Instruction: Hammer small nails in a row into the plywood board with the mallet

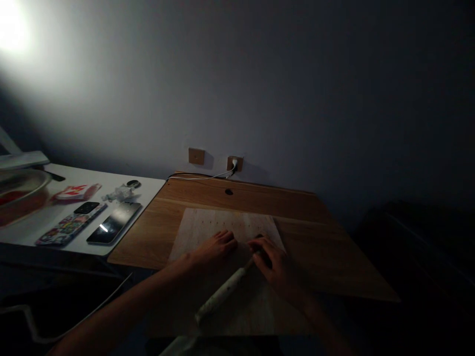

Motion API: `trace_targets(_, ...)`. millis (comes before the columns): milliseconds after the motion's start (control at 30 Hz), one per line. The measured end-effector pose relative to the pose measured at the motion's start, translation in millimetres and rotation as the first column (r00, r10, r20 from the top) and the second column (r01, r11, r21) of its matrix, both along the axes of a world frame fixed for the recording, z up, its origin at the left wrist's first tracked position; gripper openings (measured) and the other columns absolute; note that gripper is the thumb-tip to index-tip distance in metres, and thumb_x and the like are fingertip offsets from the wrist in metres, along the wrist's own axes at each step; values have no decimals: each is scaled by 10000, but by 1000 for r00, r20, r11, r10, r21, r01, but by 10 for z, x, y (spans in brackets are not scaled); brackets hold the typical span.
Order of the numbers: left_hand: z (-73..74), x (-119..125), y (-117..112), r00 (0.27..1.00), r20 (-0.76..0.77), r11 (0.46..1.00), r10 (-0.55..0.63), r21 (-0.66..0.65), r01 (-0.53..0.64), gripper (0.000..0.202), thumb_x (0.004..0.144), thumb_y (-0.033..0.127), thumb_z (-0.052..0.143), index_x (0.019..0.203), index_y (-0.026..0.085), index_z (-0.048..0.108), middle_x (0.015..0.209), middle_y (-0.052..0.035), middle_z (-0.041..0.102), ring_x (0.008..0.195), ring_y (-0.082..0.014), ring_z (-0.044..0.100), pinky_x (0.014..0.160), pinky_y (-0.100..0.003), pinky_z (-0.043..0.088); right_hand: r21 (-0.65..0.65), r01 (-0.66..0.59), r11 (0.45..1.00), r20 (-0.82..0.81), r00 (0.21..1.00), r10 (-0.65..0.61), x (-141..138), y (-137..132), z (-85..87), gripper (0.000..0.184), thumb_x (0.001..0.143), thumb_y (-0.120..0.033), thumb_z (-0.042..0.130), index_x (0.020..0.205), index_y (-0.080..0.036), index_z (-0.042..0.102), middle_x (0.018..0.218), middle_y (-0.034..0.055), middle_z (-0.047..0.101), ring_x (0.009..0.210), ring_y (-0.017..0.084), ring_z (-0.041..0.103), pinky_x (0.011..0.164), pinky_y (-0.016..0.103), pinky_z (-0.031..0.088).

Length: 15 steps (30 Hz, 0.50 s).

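Note:
A pale wooden board (245, 220) lies in front of me. My right hand (274, 259) is over its right part, thumb and fingers closed on the upper end of a slim rod (222, 295). This rod has a thick, pale, wrapped-looking section and a narrow brownish neck; it slants down to the left, toward me. Its exact kind I cannot make out, and my fingers hide the top. My left hand (219, 244) rests on the board to the left, fingers bent and together; whatever may be under them is hidden. Tiny dark dots run in a row along the board's far edge.
The board lies on a wooden desk (315, 217). A white table (107, 180) adjoins at left, bearing a phone (115, 223), a patterned phone case (69, 226), crumpled plastic (123, 193), a red-and-white packet (77, 193) and a clear bowl (25, 198). Cables reach a wall socket (239, 164).

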<state>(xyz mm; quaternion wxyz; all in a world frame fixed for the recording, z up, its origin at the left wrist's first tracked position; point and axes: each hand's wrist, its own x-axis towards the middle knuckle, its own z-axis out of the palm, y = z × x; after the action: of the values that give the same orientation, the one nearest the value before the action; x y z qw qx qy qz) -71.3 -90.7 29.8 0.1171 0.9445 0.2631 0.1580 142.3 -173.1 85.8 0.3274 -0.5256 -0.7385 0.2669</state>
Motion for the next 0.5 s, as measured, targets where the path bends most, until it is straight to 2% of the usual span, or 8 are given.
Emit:
trace_targets(133, 15, -116, -91, 1000, 15, 1000, -2, 11, 2, 308, 937, 202, 507, 1242, 204, 545, 1224, -96, 584, 1125, -243, 525, 998, -390, 370, -46, 108, 993, 5, 994, -107, -53, -333, -167, 316, 965, -334, 455, 1196, -251, 653, 1120, 79, 661, 1057, 223, 626, 949, 342, 467)
trace_targets(233, 21, -222, -102, 998, 43, 999, 51, 4, -52, 433, 880, 175, 570, 1307, 220, 509, 1309, -102, 554, 1216, -256, 492, 1043, -413, 333, -202, 104, 974, 70, 993, -91, -145, -462, -229, 443, 970, -425, 445, 1371, -281, 570, 939, 58, 696, 898, 228, 667, 856, 344, 484)
trace_targets(300, 32, -289, -66, 994, 37, 995, 101, -18, -100, 418, 864, 165, 576, 1276, 217, 532, 1293, -105, 562, 1199, -255, 505, 1019, -408, 354, -309, 88, 947, 123, 991, -52, -213, -475, -231, 515, 962, -498, 444, 1439, -314, 510, 803, 34, 685, 801, 233, 673, 791, 345, 482)
trace_targets(400, 62, -381, 19, 989, 14, 988, 149, -51, -148, 311, 855, 157, 572, 1161, 208, 585, 1191, -95, 595, 1106, -241, 542, 958, -377, 396, -370, 65, 927, 122, 992, -21, -310, -417, -221, 529, 938, -568, 453, 1373, -300, 591, 770, 46, 692, 800, 246, 678, 761, 337, 470)
trace_targets(500, 103, -470, 69, 988, -2, 986, 155, -59, -155, 268, 814, 147, 598, 1076, 202, 589, 1114, -83, 592, 1023, -227, 554, 899, -344, 423, -391, 66, 918, 53, 997, -49, -385, -351, -251, 493, 922, -586, 461, 1199, -253, 696, 709, 42, 678, 708, 227, 665, 669, 302, 462)
